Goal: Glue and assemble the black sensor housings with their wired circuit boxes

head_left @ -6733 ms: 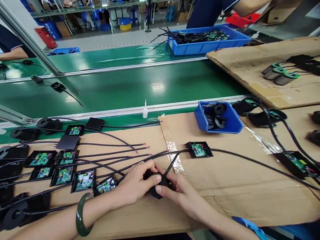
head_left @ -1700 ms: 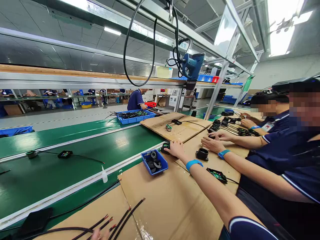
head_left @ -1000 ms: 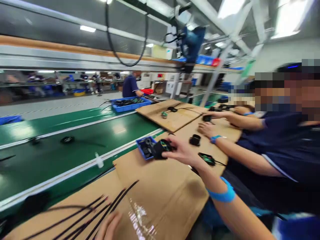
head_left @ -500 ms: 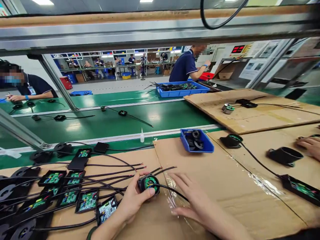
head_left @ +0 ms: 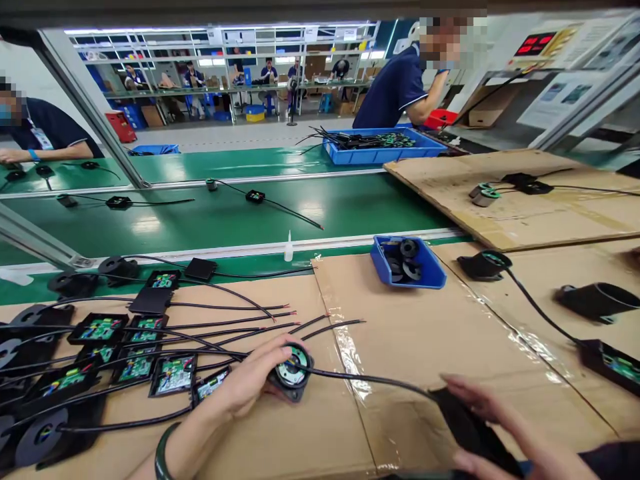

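My left hand (head_left: 253, 380) grips a round black housing (head_left: 296, 393) from its left side, low over the cardboard. A green ring-shaped circuit board (head_left: 291, 371) faces up inside it. From the housing a black cable (head_left: 370, 379) runs right to a black rectangular case (head_left: 467, 423). Around that case my right hand (head_left: 510, 427) is closed, thumb on the near side and fingers on the far side. The inside of the case does not show. Left of my left hand lie several open black cases with green circuit boards (head_left: 173, 375) and cables.
A blue bin (head_left: 409, 263) holding black ring parts stands beyond my hands. A small white bottle (head_left: 289, 248) stands by the rail. Black housings (head_left: 597, 301) lie to the right. Across the green conveyor (head_left: 225, 213), a person (head_left: 390, 87) is beside a blue tray (head_left: 385, 152).
My right hand has moved right and toward me and now holds the black case. My left hand has shifted its grip on the housing, and the cable is drawn out straighter. The view has tilted down.
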Action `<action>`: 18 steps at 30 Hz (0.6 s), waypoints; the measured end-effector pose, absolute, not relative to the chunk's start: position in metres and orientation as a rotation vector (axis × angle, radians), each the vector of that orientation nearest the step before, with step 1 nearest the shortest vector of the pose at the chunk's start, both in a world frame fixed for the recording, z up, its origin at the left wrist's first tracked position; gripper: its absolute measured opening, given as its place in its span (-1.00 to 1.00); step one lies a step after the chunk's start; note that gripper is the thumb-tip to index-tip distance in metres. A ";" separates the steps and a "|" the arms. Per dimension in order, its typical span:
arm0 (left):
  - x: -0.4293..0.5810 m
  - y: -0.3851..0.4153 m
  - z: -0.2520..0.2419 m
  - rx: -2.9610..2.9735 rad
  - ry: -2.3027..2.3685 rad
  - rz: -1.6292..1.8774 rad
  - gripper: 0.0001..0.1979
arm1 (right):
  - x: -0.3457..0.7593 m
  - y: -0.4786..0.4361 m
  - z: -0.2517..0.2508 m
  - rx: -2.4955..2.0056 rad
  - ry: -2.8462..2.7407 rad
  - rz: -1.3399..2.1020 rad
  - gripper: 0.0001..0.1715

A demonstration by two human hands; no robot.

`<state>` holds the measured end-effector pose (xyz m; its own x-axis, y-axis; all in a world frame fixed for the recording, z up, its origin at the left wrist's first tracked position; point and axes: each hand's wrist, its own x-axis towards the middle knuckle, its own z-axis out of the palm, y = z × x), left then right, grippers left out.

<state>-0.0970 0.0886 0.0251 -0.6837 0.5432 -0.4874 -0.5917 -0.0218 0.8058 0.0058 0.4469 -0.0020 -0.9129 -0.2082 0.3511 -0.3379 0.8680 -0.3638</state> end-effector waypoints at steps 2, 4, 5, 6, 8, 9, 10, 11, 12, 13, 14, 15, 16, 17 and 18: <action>-0.099 0.084 0.027 0.042 1.424 1.728 -0.47 | -0.015 0.444 0.017 0.453 -2.687 0.554 -0.40; -0.100 0.082 0.029 0.200 1.388 1.662 -0.45 | -0.041 0.433 0.026 0.485 -2.641 0.526 -0.48; -0.100 0.082 0.030 0.288 1.368 1.623 -0.42 | -0.054 0.425 0.026 0.499 -2.622 0.524 -0.51; -0.100 0.082 0.030 0.366 1.344 1.578 -0.40 | -0.066 0.418 0.023 0.517 -2.609 0.526 -0.53; -0.099 0.084 0.031 0.471 1.295 1.486 -0.36 | -0.086 0.404 0.008 0.568 -2.601 0.541 -0.56; -0.099 0.085 0.032 0.492 1.288 1.453 -0.36 | -0.094 0.399 -0.001 0.593 -2.609 0.550 -0.57; -0.099 0.086 0.033 0.490 1.281 1.434 -0.36 | -0.101 0.395 -0.009 0.615 -2.629 0.560 -0.58; -0.098 0.087 0.033 0.472 1.263 1.432 -0.38 | -0.107 0.391 -0.015 0.643 -2.663 0.573 -0.59; -0.098 0.088 0.034 0.448 1.240 1.439 -0.40 | -0.112 0.388 -0.018 0.677 -2.713 0.585 -0.58; -0.098 0.088 0.034 0.423 1.222 1.453 -0.42 | -0.118 0.385 -0.017 0.723 -2.776 0.599 -0.54; -0.097 0.089 0.035 0.399 1.209 1.478 -0.45 | -0.125 0.381 -0.013 0.777 -2.841 0.630 -0.46; -0.096 0.089 0.035 0.377 1.210 1.508 -0.47 | -0.133 0.375 -0.007 0.826 -2.898 0.691 -0.38; -0.095 0.089 0.034 0.346 1.225 1.546 -0.48 | -0.143 0.368 0.000 0.851 -2.938 0.774 -0.32; -0.095 0.089 0.033 0.298 1.245 1.594 -0.48 | -0.156 0.359 0.007 0.850 -2.957 0.864 -0.29; -0.094 0.089 0.031 0.236 1.267 1.649 -0.49 | -0.170 0.349 0.012 0.806 -2.965 0.961 -0.32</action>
